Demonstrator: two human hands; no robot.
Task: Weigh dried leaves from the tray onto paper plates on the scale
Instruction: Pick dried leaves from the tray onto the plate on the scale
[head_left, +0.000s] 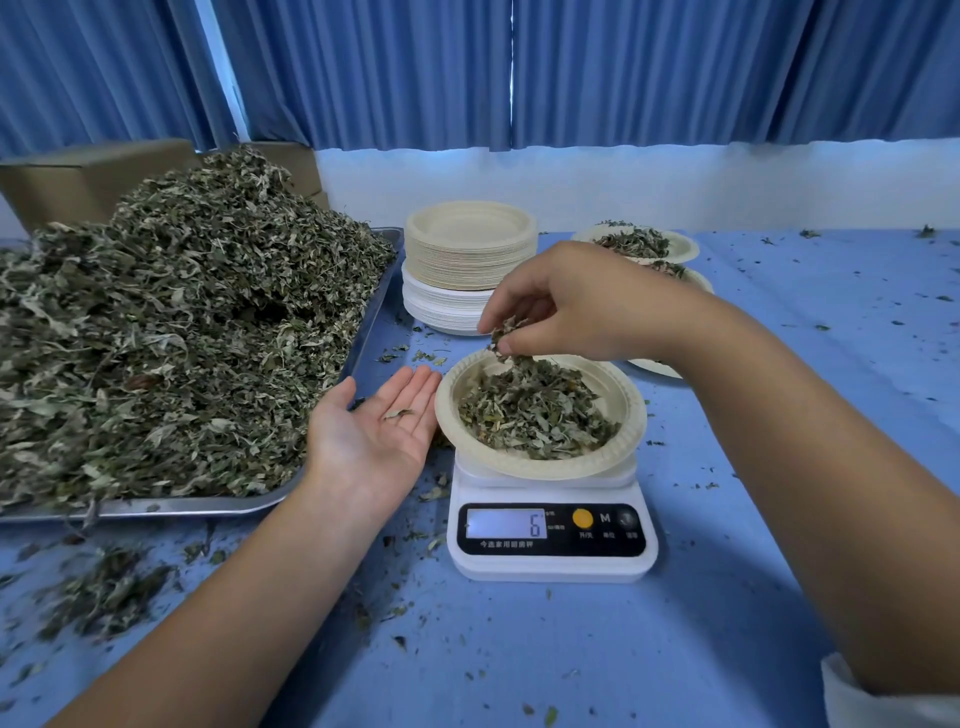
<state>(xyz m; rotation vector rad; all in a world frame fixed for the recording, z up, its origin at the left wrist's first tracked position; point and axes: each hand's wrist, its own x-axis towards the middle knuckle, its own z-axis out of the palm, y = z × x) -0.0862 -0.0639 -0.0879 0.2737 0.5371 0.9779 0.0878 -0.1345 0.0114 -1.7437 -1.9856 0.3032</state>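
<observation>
Filling the nine o'clock side of the blue-covered worktop (779, 426), a metal tray (375, 312) carries a tall heap of dried leaves (171, 322). Cardboard boxes (78, 176) stand behind it at eleven o'clock, and loose leaf scraps (104, 592) lie spilled on the cover at seven o'clock.

Just right of the tray's rim, the left grip (374, 426) lies palm up with its fingers straight. It holds nothing; only a stray leaf (397, 414) rests on the palm. Its fingertips come close to the nine o'clock edge of the plate on the scale.

At twelve o'clock from the scale stands a stack of empty paper plates (470, 260), cream ones above white ones. The white kitchen scale (550, 564) sits near the middle of the worktop, its display reading 6. The paper plate (626, 415) on it holds a mound of leaves (535, 415).

The right grip (566, 301) hangs over that plate's twelve o'clock edge, thumb and fingers pinching a tuft of leaves (506, 340) that trails down to the mound. At one o'clock, behind the right wrist, sit filled plates (639, 243). A white sleeve (883, 699) shows at five o'clock.
</observation>
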